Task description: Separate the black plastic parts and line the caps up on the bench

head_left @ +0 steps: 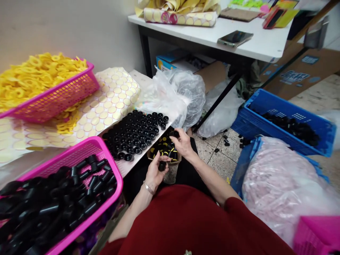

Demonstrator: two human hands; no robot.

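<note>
My left hand (156, 171) is closed around a small black plastic cup-shaped part (162, 165) above my lap. Just beyond it, my right hand (183, 144) pinches another small black part (174, 134) between thumb and fingers. Below both hands, a box (175, 162) on my lap holds several black parts with yellow discs (162, 144). To the left of the hands, rows of black cup-shaped parts (138, 131) stand with open ends up on a white board (126, 168).
A pink basket (120, 177) of black tubes stands at left, near another pink basket (79, 83) of yellow rings. Sticker sheets (117, 90) lie behind. Plastic bags (191, 92) sit under a white table (255, 46). Right are a blue crate (289, 106) and a filled bag (281, 187).
</note>
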